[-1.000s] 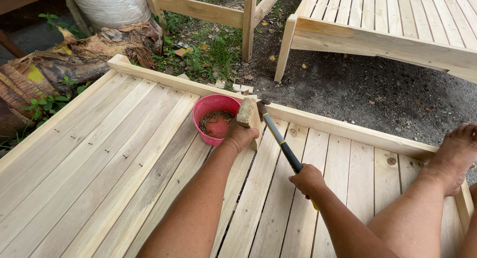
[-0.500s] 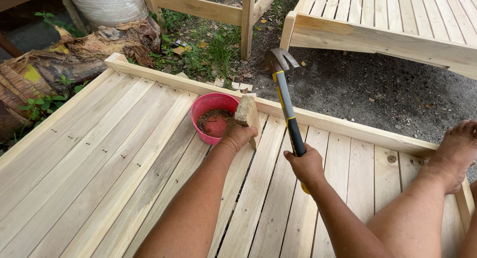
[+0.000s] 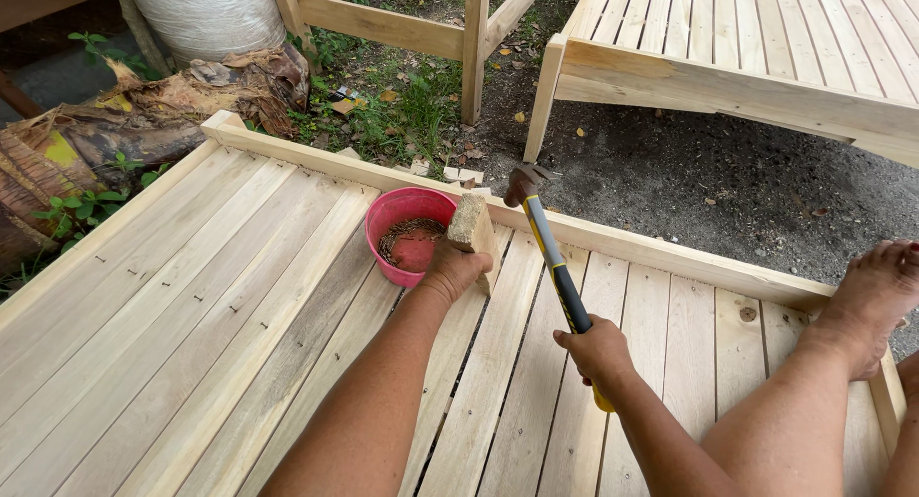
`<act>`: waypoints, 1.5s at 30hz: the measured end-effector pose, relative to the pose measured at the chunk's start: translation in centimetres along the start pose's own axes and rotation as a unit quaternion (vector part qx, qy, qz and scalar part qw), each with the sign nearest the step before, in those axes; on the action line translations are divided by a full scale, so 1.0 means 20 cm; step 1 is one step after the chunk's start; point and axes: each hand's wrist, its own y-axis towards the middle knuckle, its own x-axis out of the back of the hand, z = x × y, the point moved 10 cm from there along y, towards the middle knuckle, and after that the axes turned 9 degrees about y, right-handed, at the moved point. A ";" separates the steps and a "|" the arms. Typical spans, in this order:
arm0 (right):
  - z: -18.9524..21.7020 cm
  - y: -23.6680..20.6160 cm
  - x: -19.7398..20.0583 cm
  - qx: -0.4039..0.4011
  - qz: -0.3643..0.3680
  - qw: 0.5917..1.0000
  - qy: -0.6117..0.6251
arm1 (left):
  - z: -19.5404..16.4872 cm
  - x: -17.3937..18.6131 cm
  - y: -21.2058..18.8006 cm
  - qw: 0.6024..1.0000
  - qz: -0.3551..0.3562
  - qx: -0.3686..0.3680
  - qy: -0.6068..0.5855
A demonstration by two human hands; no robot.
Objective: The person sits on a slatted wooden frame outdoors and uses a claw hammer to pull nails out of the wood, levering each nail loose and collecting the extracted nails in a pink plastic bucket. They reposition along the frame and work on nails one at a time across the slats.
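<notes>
Head view: the left hand point(image 3: 450, 270) has its fingers wrapped around a small wooden block point(image 3: 473, 231), held on edge against the slat gap just right of the pink bowl point(image 3: 407, 210) of nails. The right hand point(image 3: 598, 349) grips the hammer point(image 3: 553, 265), its head raised near the far rail. Left slats show nails already driven; the near-right slats show none.

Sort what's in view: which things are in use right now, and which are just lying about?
In use: hammer in right hand; wood block under left hand; pink bowl of nails; slatted platform.
Lying about: white sack; second slatted frame; dry husks.
</notes>
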 end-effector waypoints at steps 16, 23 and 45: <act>-0.26 0.04 -0.08 -0.117 0.050 0.992 -0.022 | 0.01 0.03 -0.03 0.999 -0.009 0.020 0.027; -0.47 -0.13 -0.25 -0.157 0.097 0.973 0.137 | 0.06 0.04 -0.04 0.998 -0.029 -0.002 0.053; -0.56 -0.44 -0.28 -0.122 0.068 0.988 0.057 | -0.47 0.02 -0.66 0.958 0.046 -0.237 0.153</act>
